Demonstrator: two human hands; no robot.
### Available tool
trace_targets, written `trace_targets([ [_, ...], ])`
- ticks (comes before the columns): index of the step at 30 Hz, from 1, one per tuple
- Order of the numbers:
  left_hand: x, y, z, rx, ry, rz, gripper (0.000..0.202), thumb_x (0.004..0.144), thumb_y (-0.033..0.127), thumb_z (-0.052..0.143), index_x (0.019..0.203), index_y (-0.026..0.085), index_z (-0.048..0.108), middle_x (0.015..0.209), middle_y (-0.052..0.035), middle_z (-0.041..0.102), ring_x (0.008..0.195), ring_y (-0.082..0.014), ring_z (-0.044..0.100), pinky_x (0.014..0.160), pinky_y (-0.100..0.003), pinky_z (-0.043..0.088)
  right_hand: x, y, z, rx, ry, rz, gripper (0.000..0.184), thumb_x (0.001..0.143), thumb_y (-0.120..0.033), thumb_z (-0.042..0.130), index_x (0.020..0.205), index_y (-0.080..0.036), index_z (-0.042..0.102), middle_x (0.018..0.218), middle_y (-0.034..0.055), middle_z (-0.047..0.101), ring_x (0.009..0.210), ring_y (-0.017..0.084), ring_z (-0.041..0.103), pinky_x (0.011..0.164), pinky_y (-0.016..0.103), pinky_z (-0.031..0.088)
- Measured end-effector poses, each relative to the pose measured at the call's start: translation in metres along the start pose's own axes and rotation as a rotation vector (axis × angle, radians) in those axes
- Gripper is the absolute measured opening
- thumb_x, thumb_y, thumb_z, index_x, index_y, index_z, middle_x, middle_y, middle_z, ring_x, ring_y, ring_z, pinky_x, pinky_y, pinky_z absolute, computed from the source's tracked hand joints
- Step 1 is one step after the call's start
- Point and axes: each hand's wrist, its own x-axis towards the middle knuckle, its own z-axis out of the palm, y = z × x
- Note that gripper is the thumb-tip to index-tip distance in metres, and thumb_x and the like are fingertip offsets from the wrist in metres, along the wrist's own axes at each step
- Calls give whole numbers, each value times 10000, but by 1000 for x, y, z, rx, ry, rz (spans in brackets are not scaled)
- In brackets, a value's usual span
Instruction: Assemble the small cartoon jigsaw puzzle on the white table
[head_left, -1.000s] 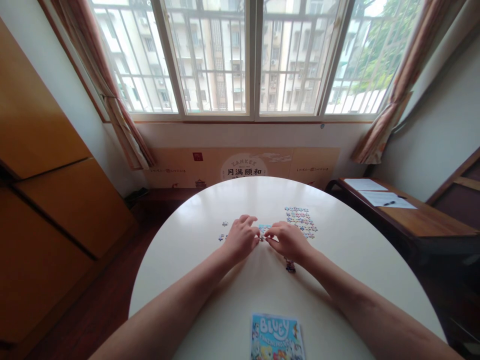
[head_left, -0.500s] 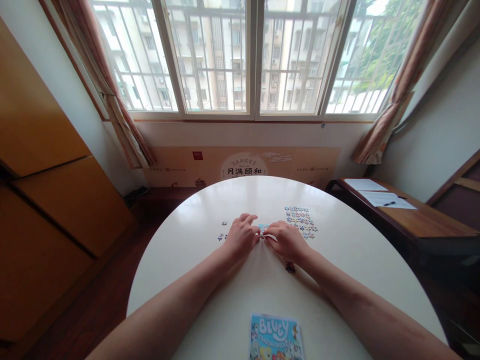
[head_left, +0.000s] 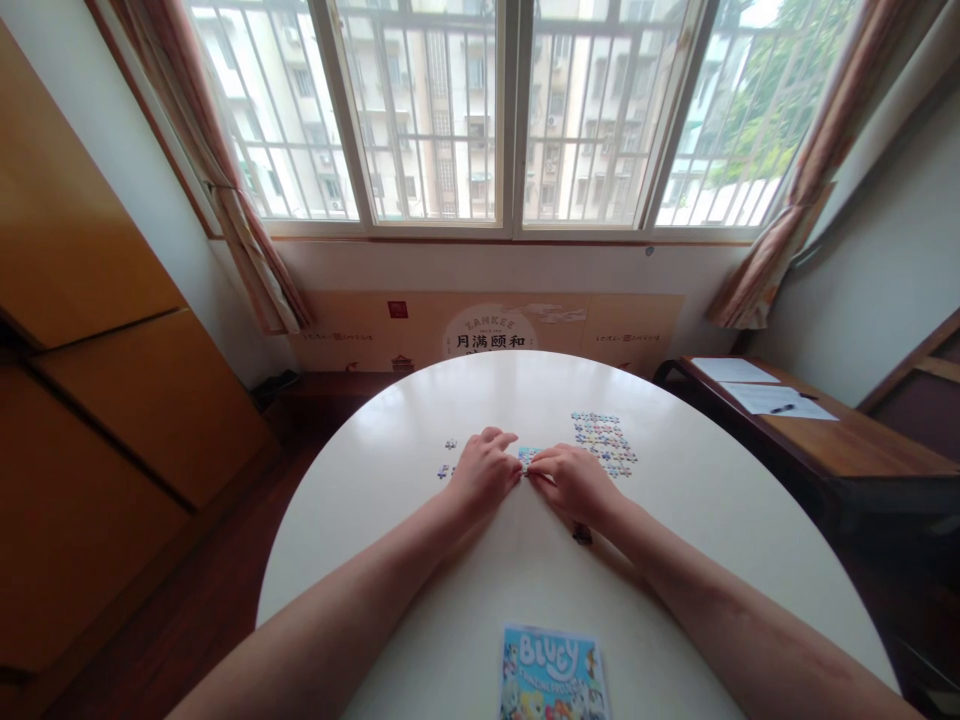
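A small, partly assembled jigsaw puzzle (head_left: 526, 453) lies on the white table between my hands, mostly covered by them. My right hand (head_left: 574, 480) pinches a puzzle piece (head_left: 525, 473) at its near edge. From the other side, my left hand (head_left: 484, 468) has its thumb and curled fingers at the same piece, one finger raised above. Its exact grip is partly hidden. Left of that hand lie a few loose pieces (head_left: 451, 444). Rows of puzzle pieces (head_left: 604, 440) are laid out beyond my right hand. Under my right wrist sits a dark little pile of pieces (head_left: 582, 534).
The round white table (head_left: 360, 600) carries a blue "Bluey" picture card (head_left: 553, 675) near me. On the right, a wooden side table (head_left: 847, 440) holds papers (head_left: 772, 400) and a pen. Orange cabinets (head_left: 112, 430) stand at left, a barred window (head_left: 435, 120) ahead.
My hands stay almost in place, with fingertips a little closer together over the piece at the puzzle's near edge. The whole view has shifted very slightly.
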Motion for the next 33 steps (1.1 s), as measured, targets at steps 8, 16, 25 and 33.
trace_targets([
  [8,0,3,0,27,-13,36,152,881,246,678,790,229,799,1218,-64,708,1142,-294,569,895,-444,493,5,-6,-5,-80,-40,-29,213,917,-193,585,830,-240,774,894,33,773,871,217,640,817,332,439],
  [16,-2,5,-3,-9,-8,5,136,870,229,683,833,244,813,1207,-74,712,1141,-293,589,924,-450,507,3,-6,-6,-74,-31,-16,195,916,-192,594,880,-258,774,935,29,768,910,219,619,851,341,434],
  [25,-2,-6,-1,-27,134,-1,149,892,249,683,832,257,819,1240,-74,711,1142,-301,608,929,-468,516,0,2,-10,-67,114,3,237,878,-118,596,929,-265,776,1022,39,757,995,236,627,864,365,448],
  [33,1,-46,-26,-5,317,-190,198,935,227,607,871,207,793,1097,-82,750,1026,-267,636,906,-426,498,-1,33,-20,-63,381,128,283,859,-72,555,945,-234,770,1063,54,750,1044,260,619,920,407,423],
])
